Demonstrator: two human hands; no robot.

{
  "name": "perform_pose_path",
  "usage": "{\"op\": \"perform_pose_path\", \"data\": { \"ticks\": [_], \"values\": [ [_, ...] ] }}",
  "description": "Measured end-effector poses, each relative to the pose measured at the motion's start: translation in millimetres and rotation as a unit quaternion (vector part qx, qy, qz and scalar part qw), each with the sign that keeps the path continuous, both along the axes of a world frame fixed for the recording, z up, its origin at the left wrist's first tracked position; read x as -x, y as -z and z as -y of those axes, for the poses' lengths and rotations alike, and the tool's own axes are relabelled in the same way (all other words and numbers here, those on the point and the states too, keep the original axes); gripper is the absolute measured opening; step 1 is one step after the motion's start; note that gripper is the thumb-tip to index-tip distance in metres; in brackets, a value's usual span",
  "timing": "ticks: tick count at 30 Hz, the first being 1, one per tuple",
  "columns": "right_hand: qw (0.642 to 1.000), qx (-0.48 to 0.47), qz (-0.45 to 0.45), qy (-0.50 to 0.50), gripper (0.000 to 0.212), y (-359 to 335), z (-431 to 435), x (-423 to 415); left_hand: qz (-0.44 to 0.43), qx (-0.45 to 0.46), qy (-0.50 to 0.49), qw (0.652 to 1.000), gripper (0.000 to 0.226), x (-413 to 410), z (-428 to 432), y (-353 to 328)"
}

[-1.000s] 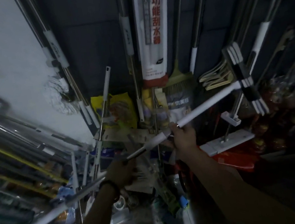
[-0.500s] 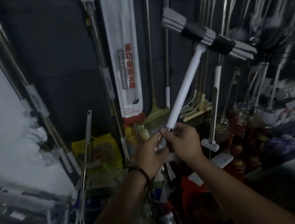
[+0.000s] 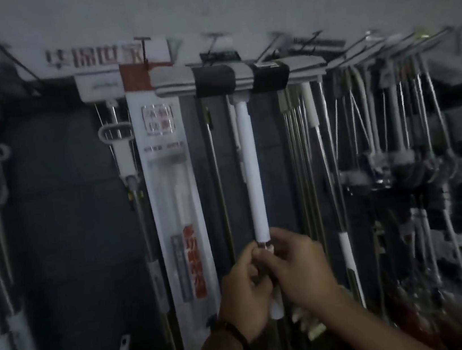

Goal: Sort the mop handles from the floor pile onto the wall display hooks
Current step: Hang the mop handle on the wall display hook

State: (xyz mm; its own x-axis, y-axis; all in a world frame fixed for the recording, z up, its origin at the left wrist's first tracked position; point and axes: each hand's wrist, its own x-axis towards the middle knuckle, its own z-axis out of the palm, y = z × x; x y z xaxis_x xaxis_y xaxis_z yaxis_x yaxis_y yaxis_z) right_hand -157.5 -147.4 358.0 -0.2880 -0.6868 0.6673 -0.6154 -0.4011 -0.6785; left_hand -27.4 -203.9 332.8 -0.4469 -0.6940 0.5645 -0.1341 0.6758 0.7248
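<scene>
Up at the wall rack, person's got one mop handle (image 3: 252,169) standing basically vertical, long axis running 12 to 6 o'clock, w/ its grey-and-black head (image 3: 236,76) topmost, right up near the display hooks (image 3: 215,43). Can't tell if it's caught on one yet, too blurry. Both hands sit at the 6 o'clock end of the white shaft: left hand (image 3: 245,294) wrapped round it from the 9 side, right hand (image 3: 299,269) pinching it from the 3 side, fingertips nearly meeting. The right looks a touch higher, so prob nearer the head. Next bit likely hinges on pushing straight up toward 12.
</scene>
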Motion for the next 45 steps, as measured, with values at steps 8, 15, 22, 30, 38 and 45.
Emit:
{"op": "perform_pose_path", "data": {
  "ticks": [8,15,22,30,38,45],
  "values": [
    [0.995,0.085,-0.041,-0.024,0.06,-119,72,79,-0.042,0.07,-0.022,0.996,0.036,76,66,-122],
    [0.986,0.128,-0.109,-0.002,0.084,-210,117,132,-0.053,0.15,-0.076,0.984,0.067,132,103,-214],
    [0.984,0.129,-0.118,0.027,0.08,-274,156,145,-0.011,0.165,-0.142,0.976,0.07,159,126,-284],
    [0.985,0.086,-0.14,0.055,0.08,-277,203,145,-0.004,0.09,-0.125,0.988,0.063,164,154,-283],
    [0.987,0.027,-0.153,0.047,0.089,-239,240,160,-0.011,-0.046,-0.089,0.995,0.035,178,180,-247],
    [0.986,-0.016,-0.157,0.045,0.09,-219,268,171,0.02,-0.102,-0.074,0.992,0.036,191,210,-222]
  ]
}}
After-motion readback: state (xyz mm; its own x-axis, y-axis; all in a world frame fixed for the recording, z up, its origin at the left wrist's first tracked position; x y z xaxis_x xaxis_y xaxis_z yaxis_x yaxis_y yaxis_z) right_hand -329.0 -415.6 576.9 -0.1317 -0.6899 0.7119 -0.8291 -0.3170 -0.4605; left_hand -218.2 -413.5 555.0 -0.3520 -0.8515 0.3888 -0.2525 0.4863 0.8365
